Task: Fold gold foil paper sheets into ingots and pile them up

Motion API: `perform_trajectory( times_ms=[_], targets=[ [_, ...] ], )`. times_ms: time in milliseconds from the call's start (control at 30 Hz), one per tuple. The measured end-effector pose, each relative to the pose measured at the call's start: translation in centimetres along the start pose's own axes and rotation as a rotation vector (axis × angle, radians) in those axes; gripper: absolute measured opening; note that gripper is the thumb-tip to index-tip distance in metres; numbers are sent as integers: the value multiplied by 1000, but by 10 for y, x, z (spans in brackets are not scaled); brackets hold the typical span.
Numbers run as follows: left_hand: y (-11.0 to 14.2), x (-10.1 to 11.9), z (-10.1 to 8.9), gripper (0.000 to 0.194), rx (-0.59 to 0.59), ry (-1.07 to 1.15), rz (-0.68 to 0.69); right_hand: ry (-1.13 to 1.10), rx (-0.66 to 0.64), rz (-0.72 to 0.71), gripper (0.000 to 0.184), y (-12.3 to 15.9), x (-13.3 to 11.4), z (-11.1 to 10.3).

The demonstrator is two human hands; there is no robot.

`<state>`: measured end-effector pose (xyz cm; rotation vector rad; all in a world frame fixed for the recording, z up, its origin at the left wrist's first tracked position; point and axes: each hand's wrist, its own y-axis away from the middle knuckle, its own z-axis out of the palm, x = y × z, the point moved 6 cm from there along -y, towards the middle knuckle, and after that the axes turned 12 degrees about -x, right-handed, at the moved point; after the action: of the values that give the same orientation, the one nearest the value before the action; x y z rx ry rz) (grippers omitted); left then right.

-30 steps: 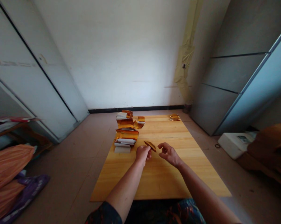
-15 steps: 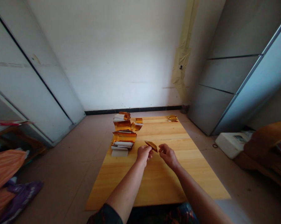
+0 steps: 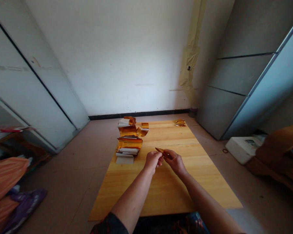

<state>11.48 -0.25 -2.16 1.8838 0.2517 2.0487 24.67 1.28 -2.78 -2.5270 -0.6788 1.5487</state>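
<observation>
Between my hands, over the middle of the wooden table (image 3: 180, 188), is a small folded piece of gold foil paper (image 3: 159, 150). My left hand (image 3: 153, 161) pinches its near side, with the fingers curled. My right hand (image 3: 175, 162) has closed on the paper's right end, its fingertips partly hiding it. Stacks of gold and white paper sheets (image 3: 129, 143) lie along the table's left side. Two folded gold pieces (image 3: 180, 123) rest at the far right corner.
More curled gold sheets (image 3: 128, 131) and a small gold piece (image 3: 144, 125) lie at the far left of the table. A grey cabinet (image 3: 224, 97) stands beyond its right side. On the floor are a white box (image 3: 241, 151) and, at left, a purple bag (image 3: 30, 203).
My right hand has moved left from beside the gold foil paper and taken its right end. The paper has turned and is now mostly covered by my fingers. The view has shifted slightly.
</observation>
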Motion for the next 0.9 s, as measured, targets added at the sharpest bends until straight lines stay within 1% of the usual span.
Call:
perform_trajectory(
  times_ms=[67, 167, 300, 367, 433, 467, 533, 600, 667, 800, 900],
  targets=[
    [1, 0, 0, 17, -7, 10, -7, 17, 16, -43, 23, 1, -5, -2],
    [3, 0, 2, 22, -37, 41, -5, 23, 44, -55, 23, 2, -8, -5],
    [5, -3, 1, 28, -67, 94, -18, -42, 93, -2, 24, 1, -6, -8],
    [4, -6, -3, 27, -40, 157, -14, -117, 107, 42, 27, 0, -4, -8],
    [1, -9, -7, 26, -8, 267, 16, -192, 114, 83, 29, 0, -1, -7],
    [-1, -10, -8, 27, -8, 324, 41, -221, 114, 98, 29, 0, 1, -7],
    [-5, -10, -7, 31, -47, 406, 95, -265, 104, 109, 30, 0, 2, -6],
    [-8, -10, -5, 37, -100, 442, 129, -304, 79, 109, 30, 0, 2, -6],
    [-10, -10, -4, 40, -128, 463, 135, -332, 58, 113, 29, 0, 2, -6],
    [-15, -11, -4, 33, -146, 489, 146, -353, 55, 149, 27, -1, 2, -12],
    [-17, -12, -3, 31, -171, 482, 161, -409, 38, 189, 27, -2, 1, -14]
  ],
)
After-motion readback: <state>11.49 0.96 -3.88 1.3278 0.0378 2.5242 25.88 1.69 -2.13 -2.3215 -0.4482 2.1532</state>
